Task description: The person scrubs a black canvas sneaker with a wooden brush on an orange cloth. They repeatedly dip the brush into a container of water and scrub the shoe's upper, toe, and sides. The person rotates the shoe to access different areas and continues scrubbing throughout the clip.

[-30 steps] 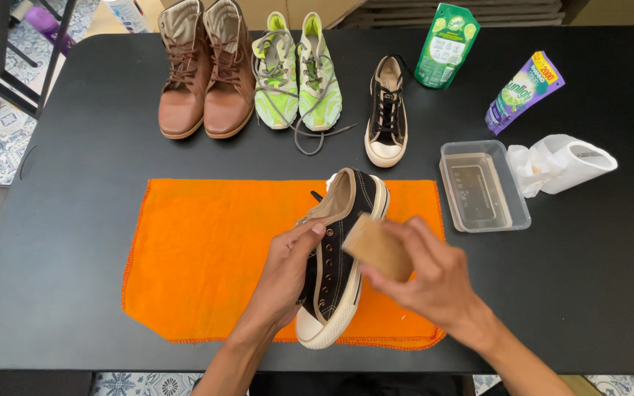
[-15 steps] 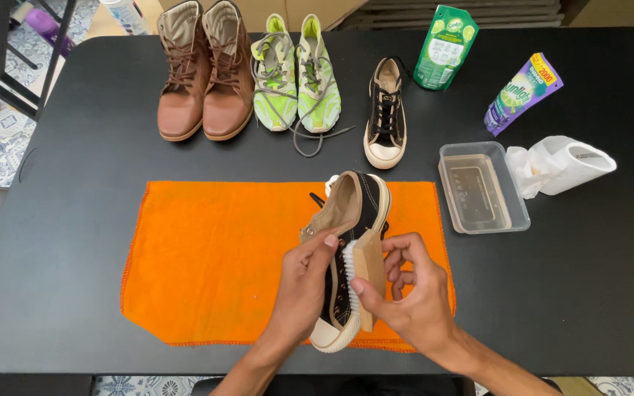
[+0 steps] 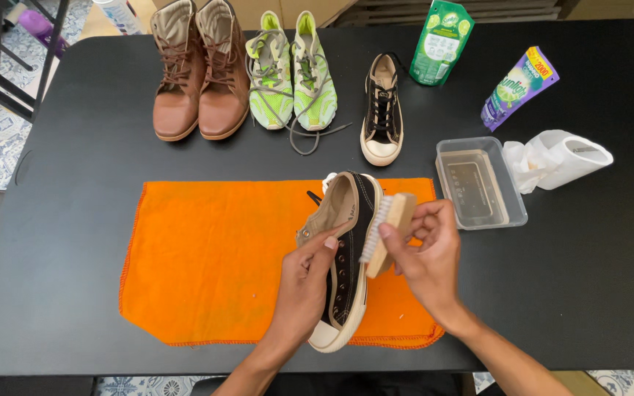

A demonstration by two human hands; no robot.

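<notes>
My left hand (image 3: 307,282) grips a black canvas sneaker (image 3: 343,257) with a cream sole, tilted on its side above an orange cloth (image 3: 207,257). My right hand (image 3: 428,258) holds a wooden brush (image 3: 387,233), its white bristles pressed against the sneaker's right side near the heel. The sneaker's toe points toward me and its opening faces left.
Along the far edge of the black table (image 3: 53,220) stand a pair of brown boots (image 3: 198,70), green running shoes (image 3: 292,70) and the matching black sneaker (image 3: 383,110). A clear plastic tub (image 3: 480,183), white paper roll (image 3: 560,158), green pouch (image 3: 442,40) and purple pouch (image 3: 519,88) sit at right.
The brush has slid along the sneaker's side, down toward the toe and back up near the heel. My left hand keeps its hold on the shoe.
</notes>
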